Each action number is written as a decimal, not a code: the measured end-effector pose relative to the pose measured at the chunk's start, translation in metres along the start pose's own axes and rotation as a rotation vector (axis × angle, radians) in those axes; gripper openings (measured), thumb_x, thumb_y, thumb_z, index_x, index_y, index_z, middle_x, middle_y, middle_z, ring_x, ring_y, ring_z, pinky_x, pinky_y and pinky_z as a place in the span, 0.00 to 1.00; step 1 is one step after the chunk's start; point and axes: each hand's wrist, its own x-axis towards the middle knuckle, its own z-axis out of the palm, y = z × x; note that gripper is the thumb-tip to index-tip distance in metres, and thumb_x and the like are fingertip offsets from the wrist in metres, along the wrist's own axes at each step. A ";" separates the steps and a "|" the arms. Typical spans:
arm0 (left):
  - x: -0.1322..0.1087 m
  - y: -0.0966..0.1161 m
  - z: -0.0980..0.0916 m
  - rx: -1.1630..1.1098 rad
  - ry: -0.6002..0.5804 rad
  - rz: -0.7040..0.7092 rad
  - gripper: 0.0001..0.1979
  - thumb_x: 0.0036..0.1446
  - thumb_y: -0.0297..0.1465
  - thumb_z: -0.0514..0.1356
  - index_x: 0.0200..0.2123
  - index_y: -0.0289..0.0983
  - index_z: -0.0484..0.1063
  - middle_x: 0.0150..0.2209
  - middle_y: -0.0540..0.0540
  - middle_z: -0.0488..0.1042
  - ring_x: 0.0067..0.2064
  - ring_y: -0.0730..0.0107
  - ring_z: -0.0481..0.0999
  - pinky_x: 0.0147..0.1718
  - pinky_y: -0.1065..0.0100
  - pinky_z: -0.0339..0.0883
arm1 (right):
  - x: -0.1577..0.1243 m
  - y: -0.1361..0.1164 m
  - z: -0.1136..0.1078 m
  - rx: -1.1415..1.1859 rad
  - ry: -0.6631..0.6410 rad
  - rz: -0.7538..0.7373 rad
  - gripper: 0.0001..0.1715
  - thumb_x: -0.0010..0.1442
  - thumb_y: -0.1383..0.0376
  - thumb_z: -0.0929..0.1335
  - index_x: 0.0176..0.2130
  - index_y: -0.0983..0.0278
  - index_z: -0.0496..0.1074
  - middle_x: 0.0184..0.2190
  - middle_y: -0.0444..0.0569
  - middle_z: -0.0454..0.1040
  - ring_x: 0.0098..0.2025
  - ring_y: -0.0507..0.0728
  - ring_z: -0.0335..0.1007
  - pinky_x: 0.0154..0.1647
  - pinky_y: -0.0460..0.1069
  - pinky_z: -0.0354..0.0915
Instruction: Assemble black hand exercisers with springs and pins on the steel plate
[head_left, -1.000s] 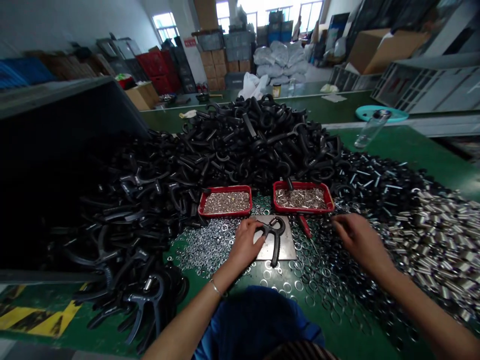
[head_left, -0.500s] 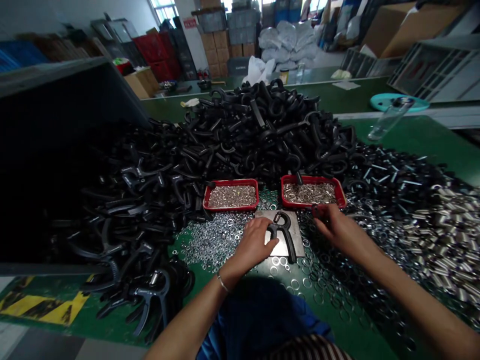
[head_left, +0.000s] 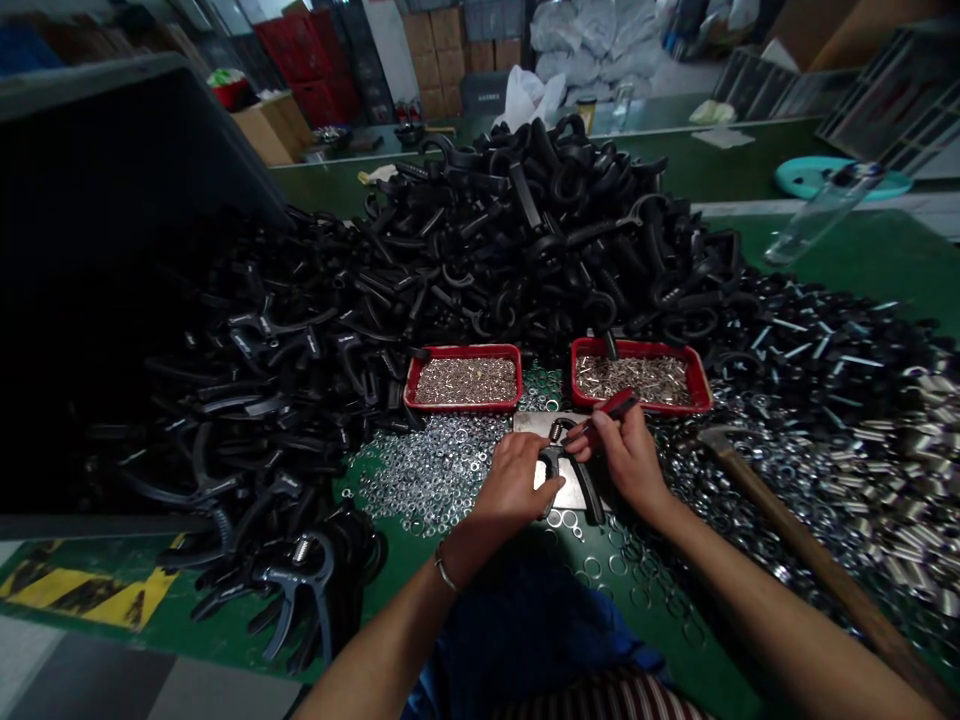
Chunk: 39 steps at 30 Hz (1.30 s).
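Right hand point(head_left: 626, 455) raised — red-handled tool point(head_left: 616, 405) at black grip point(head_left: 589, 495)

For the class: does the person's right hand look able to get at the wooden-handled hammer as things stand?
Probably yes: the right hand is close to the hammer, with only loose washers between, though it holds a red-handled tool.

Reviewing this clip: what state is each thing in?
Left hand: gripping the black hand grip
Black hand grip: on the metal plate
Right hand: holding the red-handled tool
Red-handled tool: tip at the hand grip
Red trays: full of small metal parts
Hammer: lying on loose metal parts
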 end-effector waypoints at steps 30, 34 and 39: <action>0.002 0.001 -0.005 0.002 -0.069 -0.011 0.22 0.58 0.35 0.63 0.55 0.40 0.64 0.55 0.41 0.68 0.59 0.53 0.63 0.59 0.54 0.56 | 0.016 -0.023 -0.013 0.048 -0.124 0.018 0.21 0.62 0.49 0.68 0.44 0.56 0.56 0.32 0.45 0.78 0.29 0.58 0.78 0.33 0.54 0.75; 0.004 -0.003 -0.005 -0.014 -0.080 0.022 0.22 0.58 0.34 0.63 0.55 0.39 0.64 0.55 0.41 0.68 0.59 0.54 0.63 0.60 0.54 0.55 | 0.001 -0.004 -0.009 -0.058 -0.073 0.026 0.20 0.63 0.49 0.67 0.44 0.56 0.56 0.34 0.46 0.79 0.32 0.58 0.79 0.32 0.53 0.75; 0.003 -0.004 -0.003 -0.026 -0.064 0.019 0.23 0.58 0.35 0.63 0.56 0.39 0.64 0.56 0.41 0.68 0.60 0.53 0.62 0.61 0.54 0.55 | -0.001 -0.003 -0.004 -0.098 -0.055 0.008 0.18 0.65 0.49 0.65 0.44 0.56 0.56 0.34 0.46 0.79 0.32 0.59 0.79 0.31 0.52 0.73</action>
